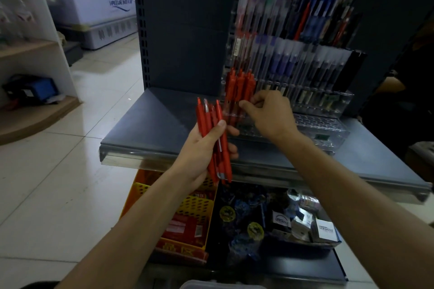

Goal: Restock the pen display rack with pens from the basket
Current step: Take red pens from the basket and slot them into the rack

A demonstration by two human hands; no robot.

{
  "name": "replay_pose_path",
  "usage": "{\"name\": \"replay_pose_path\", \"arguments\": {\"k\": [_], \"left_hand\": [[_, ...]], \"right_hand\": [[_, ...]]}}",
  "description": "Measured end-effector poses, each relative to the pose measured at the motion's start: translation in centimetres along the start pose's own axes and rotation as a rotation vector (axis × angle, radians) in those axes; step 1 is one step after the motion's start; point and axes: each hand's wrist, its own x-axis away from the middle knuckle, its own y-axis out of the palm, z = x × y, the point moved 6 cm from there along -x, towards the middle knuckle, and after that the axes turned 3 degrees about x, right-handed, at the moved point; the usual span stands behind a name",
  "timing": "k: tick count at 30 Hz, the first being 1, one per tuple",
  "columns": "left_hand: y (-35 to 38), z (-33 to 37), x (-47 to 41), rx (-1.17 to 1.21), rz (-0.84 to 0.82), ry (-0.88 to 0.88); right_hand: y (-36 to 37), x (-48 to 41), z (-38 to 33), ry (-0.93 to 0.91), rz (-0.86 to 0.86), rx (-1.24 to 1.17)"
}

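the left hand point(199, 148) grips a bundle of red pens point(207, 122), thumb pressed across the barrels and fingers wrapped behind. the pens stand roughly upright, clicker ends up, tips hanging below the palm. they are matte red all over and slim, with red clips; one shows a clear top and another a pale strip along its barrel. the right hand point(272, 112) is just beside them, at the rack point(324, 124), its fingers curled and its thumb tip against the lower part of the racked pens point(237, 87); i cannot tell whether it pinches one. those racked pens are the same red, packed upright at the left end of a lower tier. the rack is clear plastic, stepped in tiers, with purple, blue, black and red pens higher up and bare slots in front. it stands on a grey shelf point(152, 119). below the shelf edge sits a yellow tray point(195, 204) with red packs.
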Motion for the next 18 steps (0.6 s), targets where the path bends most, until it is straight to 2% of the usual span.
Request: {"name": "replay_pose_path", "arguments": {"k": [3, 7, 12, 18], "left_hand": [[0.0, 0.0, 0.3, -0.05, 0.026, -0.006], [0.5, -0.2, 0.5, -0.031, -0.037, -0.038], [1.0, -0.7, 0.7, -0.108, -0.111, -0.014], [1.2, -0.8, 1.1, -0.306, -0.13, 0.01]], "right_hand": [[0.4, 1.1, 0.6, 0.006, -0.078, -0.091], [-0.1, 4.0, 1.9, 0.022, -0.059, -0.331], [0.7, 6.2, 0.8, -0.056, -0.231, -0.381], [0.0, 6.9, -0.3, -0.067, -0.286, -0.546]]}}
